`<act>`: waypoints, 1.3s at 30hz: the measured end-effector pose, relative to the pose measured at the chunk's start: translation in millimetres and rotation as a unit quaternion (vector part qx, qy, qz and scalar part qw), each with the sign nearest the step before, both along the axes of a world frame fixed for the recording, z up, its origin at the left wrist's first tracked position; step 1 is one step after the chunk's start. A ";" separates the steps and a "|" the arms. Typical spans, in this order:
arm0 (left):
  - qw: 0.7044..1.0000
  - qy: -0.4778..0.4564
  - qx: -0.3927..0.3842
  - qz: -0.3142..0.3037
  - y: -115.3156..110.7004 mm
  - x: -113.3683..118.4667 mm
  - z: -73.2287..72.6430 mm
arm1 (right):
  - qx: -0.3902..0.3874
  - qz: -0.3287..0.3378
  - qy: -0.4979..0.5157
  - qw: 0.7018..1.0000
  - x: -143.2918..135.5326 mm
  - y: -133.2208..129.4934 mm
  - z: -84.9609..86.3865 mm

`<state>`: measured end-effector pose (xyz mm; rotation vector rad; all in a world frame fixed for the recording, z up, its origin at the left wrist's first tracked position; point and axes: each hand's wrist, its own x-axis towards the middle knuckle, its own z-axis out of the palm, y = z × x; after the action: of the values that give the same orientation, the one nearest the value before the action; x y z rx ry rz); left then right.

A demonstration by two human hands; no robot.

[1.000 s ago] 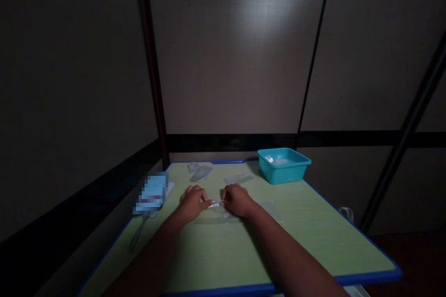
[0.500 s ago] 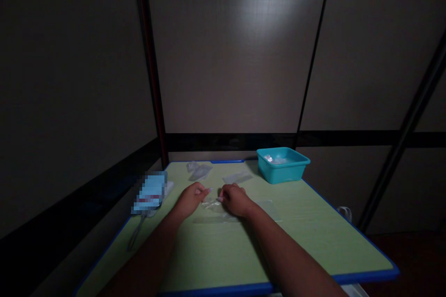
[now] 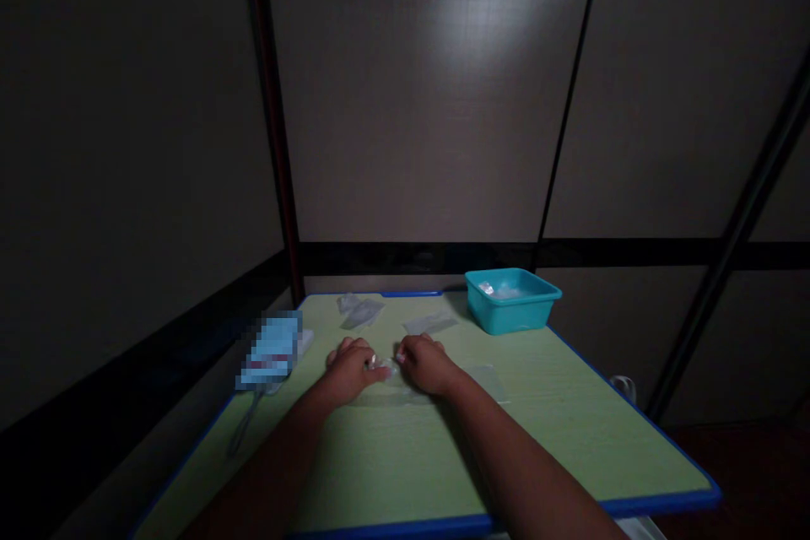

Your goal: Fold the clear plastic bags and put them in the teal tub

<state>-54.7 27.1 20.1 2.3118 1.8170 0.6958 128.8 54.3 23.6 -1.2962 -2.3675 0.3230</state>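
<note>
A clear plastic bag (image 3: 487, 380) lies flat on the green table, partly hidden beneath my right wrist. At its left part, a small clear crinkled piece (image 3: 387, 368) sits between my hands. My left hand (image 3: 351, 369) is at the left of that piece, thumb stretched toward it and fingers curled, with something small and shiny at the fingertips. From the other side my right hand (image 3: 427, 361) pinches at the clear plastic, its fingertips bent down; what exactly they hold is too small to tell.
A turquoise basket (image 3: 511, 316) with clear plastic inside stands at the back right. Thin plastic bags (image 3: 364, 314) and another (image 3: 430, 322) lie toward the back. A blurred blue packet (image 3: 272, 350) with a strap is at the left edge of the blue-rimmed table (image 3: 405, 472).
My left hand has turned and moved slightly down, its thumb now pointing right at the crinkled plastic. The crinkled plastic looks smaller between my hands. My right hand has hardly moved.
</note>
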 end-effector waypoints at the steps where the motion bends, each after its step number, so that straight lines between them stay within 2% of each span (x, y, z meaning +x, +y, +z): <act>1: 1.000 -0.009 0.005 -0.019 0.4 0.5 0.0 | 0.002 -0.001 -0.004 1.000 0.2 -0.1 0.0; 4: 0.998 -0.048 0.023 -0.046 2.9 0.8 -1.3 | 0.007 -0.001 -0.010 1.000 1.0 -0.1 0.1; 8: 0.994 -0.090 0.043 -0.038 5.5 -1.3 -3.4 | -0.002 0.009 0.003 1.000 1.8 0.2 0.7; 18: 0.994 -0.090 0.013 -0.059 -0.2 -3.0 1.8 | -0.034 0.032 0.040 0.998 3.5 -1.0 3.3; 29: 0.985 -0.098 0.002 -0.139 4.1 -10.2 0.8 | -0.022 0.053 0.042 0.997 2.5 -4.7 9.9; 36: 0.984 -0.107 -0.008 -0.144 2.4 -9.8 2.4 | -0.019 0.050 0.024 0.998 1.3 -1.5 6.6; 39: 0.991 -0.098 0.011 -0.090 3.9 -8.0 2.7 | -0.018 0.046 0.019 0.999 1.2 -0.8 5.2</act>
<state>-62.7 31.1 22.8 2.2904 1.5045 0.8831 130.0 53.5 28.8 -1.1873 -2.4047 0.4153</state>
